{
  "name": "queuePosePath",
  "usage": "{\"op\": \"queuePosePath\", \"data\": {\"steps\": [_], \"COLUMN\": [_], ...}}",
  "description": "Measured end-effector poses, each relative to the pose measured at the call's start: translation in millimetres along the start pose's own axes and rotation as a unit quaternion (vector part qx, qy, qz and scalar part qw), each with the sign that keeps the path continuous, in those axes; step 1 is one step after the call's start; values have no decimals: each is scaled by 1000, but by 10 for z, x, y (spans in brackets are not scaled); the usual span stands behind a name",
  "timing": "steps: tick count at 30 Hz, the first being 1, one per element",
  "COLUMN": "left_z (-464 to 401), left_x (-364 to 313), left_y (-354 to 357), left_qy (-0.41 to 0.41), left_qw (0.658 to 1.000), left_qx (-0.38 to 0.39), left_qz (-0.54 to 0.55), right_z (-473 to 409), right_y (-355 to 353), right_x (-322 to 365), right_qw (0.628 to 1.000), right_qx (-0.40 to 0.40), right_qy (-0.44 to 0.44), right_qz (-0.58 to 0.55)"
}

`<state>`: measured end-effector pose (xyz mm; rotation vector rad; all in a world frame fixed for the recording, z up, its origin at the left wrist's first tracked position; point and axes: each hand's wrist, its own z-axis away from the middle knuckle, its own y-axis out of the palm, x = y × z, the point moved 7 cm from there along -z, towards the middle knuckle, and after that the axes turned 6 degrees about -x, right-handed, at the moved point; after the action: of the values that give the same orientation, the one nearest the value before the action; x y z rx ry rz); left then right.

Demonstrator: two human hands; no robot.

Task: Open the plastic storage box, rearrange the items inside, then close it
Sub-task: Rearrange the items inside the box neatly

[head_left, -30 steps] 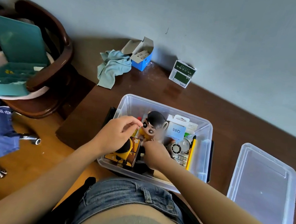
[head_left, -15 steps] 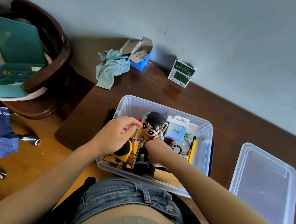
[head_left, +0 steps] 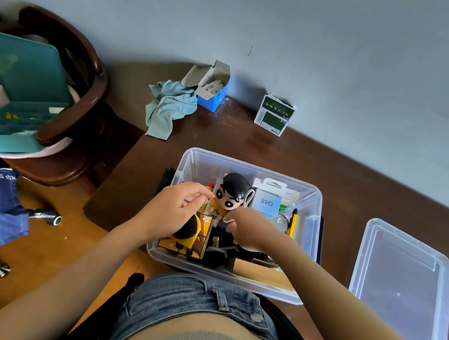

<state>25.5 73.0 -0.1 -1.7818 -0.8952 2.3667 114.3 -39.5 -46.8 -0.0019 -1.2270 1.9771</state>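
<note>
The doll [head_left: 230,196] stands a little more upright and farther toward the back of the box [head_left: 249,170] than a second ago, so the rearranging is under way; the lid [head_left: 402,281] is off, lying flat on the bench [head_left: 341,185] to the right, and closing is yet to come. The right hand [head_left: 248,230] curls round the doll's lower body, gripping it. The left hand [head_left: 176,210] hovers just beside the doll's head, fingers loosely bent (whether it pinches anything I cannot tell).

The box is clear, thin-walled plastic with rounded corners, sitting at the bench's near edge. The doll is glossy hard plastic with a round black head. Beside it lie a printed yellow carton [head_left: 188,239], a pale blue card [head_left: 266,204] and a yellow pencil [head_left: 293,221].
</note>
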Motion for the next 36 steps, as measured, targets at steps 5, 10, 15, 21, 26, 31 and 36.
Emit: {"op": "queuePosePath", "data": {"steps": [5,10,15,21,26,31,36], "left_z": [11,26,31,51,53,29,-36], "left_x": [46,79,107,112,66,39,-39], "left_y": [8,21,0,-14,-15,-39,-29], "left_qy": [-6,-5,-5,-2,8,9,21], "left_qw": [1000,998,998,998,998,998,999], "left_qx": [19,34,44,37,29,26,24], "left_qz": [-24,-45,-52,-58,-54,-48,-40], "right_z": [245,298,245,102,15,206,633], "right_y": [-212,-204,-81,121,340,-22,-555], "right_x": [-263,-389,-283,-7,88,-25,-701], "right_qw": [994,992,998,1000,992,999,964], "right_qx": [-46,-50,-4,19,78,-16,-183], "right_qy": [44,65,28,-21,-13,21,164], "right_qz": [-84,-96,-58,11,100,-37,-98]}}
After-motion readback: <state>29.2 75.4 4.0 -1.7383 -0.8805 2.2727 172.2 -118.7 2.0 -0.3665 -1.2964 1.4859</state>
